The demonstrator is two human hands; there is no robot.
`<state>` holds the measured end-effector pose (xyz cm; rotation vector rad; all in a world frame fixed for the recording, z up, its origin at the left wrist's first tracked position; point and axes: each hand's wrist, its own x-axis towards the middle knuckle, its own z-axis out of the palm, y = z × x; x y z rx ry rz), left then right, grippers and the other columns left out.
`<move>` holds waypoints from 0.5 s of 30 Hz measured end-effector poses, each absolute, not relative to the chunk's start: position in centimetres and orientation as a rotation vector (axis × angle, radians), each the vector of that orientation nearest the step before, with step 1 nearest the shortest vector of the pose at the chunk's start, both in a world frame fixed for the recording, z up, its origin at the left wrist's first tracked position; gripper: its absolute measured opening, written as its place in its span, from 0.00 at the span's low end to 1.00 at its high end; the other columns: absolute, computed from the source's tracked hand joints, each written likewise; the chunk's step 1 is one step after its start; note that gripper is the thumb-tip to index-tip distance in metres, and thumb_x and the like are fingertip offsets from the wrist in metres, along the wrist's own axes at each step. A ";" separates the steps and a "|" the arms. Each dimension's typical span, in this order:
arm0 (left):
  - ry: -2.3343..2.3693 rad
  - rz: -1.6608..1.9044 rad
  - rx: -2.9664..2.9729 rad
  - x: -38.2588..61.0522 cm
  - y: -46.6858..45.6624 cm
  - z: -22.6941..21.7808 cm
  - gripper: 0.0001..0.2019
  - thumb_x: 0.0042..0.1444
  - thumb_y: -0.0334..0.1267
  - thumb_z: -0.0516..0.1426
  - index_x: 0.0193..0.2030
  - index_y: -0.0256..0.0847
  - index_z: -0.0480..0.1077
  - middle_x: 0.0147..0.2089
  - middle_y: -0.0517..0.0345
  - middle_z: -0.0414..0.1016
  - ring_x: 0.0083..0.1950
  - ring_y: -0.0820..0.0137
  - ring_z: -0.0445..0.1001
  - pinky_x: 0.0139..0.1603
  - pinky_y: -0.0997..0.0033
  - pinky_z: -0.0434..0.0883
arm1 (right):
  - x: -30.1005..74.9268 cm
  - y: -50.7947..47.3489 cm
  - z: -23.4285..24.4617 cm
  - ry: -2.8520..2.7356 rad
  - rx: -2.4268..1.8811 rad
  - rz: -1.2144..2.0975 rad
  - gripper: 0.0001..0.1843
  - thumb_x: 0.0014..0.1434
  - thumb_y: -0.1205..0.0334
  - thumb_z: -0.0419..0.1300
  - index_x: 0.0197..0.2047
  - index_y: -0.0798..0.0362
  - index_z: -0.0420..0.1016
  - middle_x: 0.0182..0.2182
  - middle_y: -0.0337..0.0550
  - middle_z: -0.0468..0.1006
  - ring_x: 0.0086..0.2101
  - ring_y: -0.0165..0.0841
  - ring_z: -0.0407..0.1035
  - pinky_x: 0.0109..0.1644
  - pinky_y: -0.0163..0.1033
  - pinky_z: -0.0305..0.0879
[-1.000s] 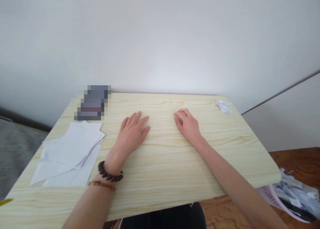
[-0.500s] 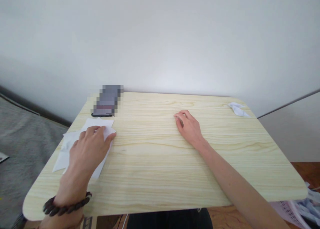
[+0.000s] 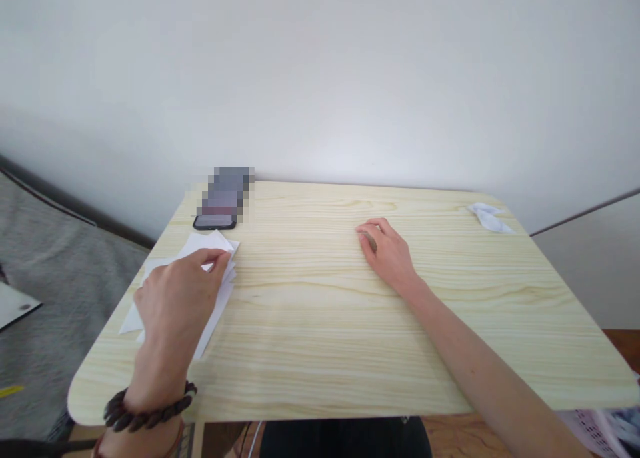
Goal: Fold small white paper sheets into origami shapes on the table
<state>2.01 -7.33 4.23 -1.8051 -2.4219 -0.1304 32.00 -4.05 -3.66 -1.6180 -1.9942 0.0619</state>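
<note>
Several white paper sheets (image 3: 215, 321) lie fanned out and overlapping at the left of the wooden table. Over them is my left hand (image 3: 177, 298), a dark beaded bracelet (image 3: 150, 411) on its wrist. Its thumb and index finger pinch the corner of a sheet on top, while the palm hides much of the pile. My right hand (image 3: 393, 258) rests on the table near the middle, fingers loosely curved and a gap between thumb and index finger. Nothing shows in it.
A phone (image 3: 223, 201), its screen blurred, lies beyond the sheets. At the far right corner sits a folded white paper piece (image 3: 489, 218). A white wall (image 3: 320, 78) rises behind the table (image 3: 310, 351). A pink basket (image 3: 593, 431) stands below at the right.
My left thumb and index finger have closed together on a sheet's corner; before, that hand lay spread over the pile. The view has shifted slightly, and my right hand stays in place.
</note>
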 end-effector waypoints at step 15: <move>-1.934 -1.074 -1.824 4.4 -7.3 4.6 0.12 0.59 0.48 0.56 0.38 0.44 0.76 0.38 0.59 0.80 0.39 0.67 0.76 0.44 0.67 0.67 | 32.0 -4.1 -3.7 -1.980 -1.615 0.053 0.13 0.63 0.61 0.50 0.44 0.50 0.74 0.45 0.47 0.73 0.37 0.35 0.71 0.42 0.41 0.66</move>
